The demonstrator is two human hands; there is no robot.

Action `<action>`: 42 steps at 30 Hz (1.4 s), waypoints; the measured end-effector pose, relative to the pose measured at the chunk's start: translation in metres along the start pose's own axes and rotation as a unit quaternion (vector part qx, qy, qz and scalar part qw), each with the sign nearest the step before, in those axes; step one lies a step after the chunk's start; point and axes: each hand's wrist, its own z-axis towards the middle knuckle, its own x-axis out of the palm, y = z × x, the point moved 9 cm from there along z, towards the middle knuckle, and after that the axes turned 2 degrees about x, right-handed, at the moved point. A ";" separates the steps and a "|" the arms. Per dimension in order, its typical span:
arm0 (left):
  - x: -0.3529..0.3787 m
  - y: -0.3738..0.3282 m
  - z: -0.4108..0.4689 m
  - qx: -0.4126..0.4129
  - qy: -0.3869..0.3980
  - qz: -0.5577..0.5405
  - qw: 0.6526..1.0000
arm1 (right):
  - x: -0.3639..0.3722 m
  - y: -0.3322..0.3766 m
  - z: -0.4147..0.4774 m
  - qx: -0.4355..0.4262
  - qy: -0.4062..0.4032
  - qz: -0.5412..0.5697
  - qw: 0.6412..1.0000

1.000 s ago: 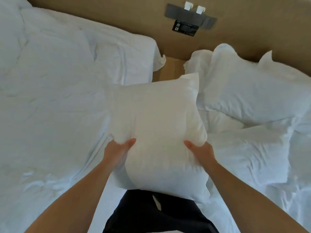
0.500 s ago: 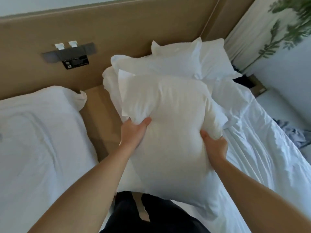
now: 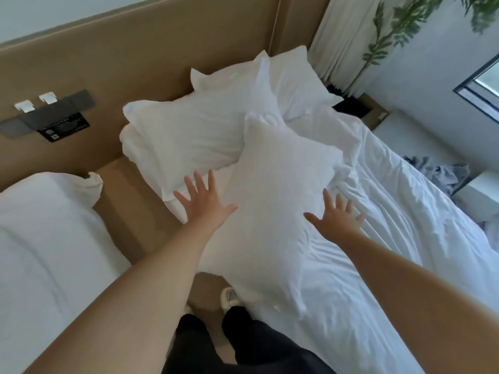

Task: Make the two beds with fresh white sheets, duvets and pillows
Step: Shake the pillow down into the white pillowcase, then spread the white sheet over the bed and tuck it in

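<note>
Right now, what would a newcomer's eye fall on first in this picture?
A plump white pillow fills the middle of the view, over the near edge of the right bed. The left grip and right grip are spread open at its two sides. Behind it, more pillows are piled by the headboard.

The near pillow (image 3: pixel 275 201) is plain white with no pattern. So are the wide far pillow (image 3: pixel 194 136), the corner pillow (image 3: pixel 294 82) and the crumpled duvet (image 3: pixel 378 238) on the right bed. The left bed's sheet (image 3: pixel 40 238) is the same plain white. The headboard (image 3: pixel 135 49) is flat tan-brown. It carries a dark grey panel (image 3: pixel 78 103) with two white tabs (image 3: pixel 48 98) and a black label (image 3: pixel 63 129) with small pale print. The floor (image 3: pixel 205 287) is tan, the trousers (image 3: pixel 256 346) black and the shoe (image 3: pixel 229 298) off-white. To the far right are a cream curtain (image 3: pixel 343 36), green leaves (image 3: pixel 383 36), a pale grey-blue wall (image 3: pixel 432 76), a dark window frame (image 3: pixel 469 95) and a crumpled grey-blue cloth (image 3: pixel 437 171).
</note>
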 end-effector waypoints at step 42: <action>-0.005 0.615 -0.227 -0.571 -0.055 -0.172 0.801 | 0.137 0.805 -0.289 -0.654 -0.015 -0.354 0.668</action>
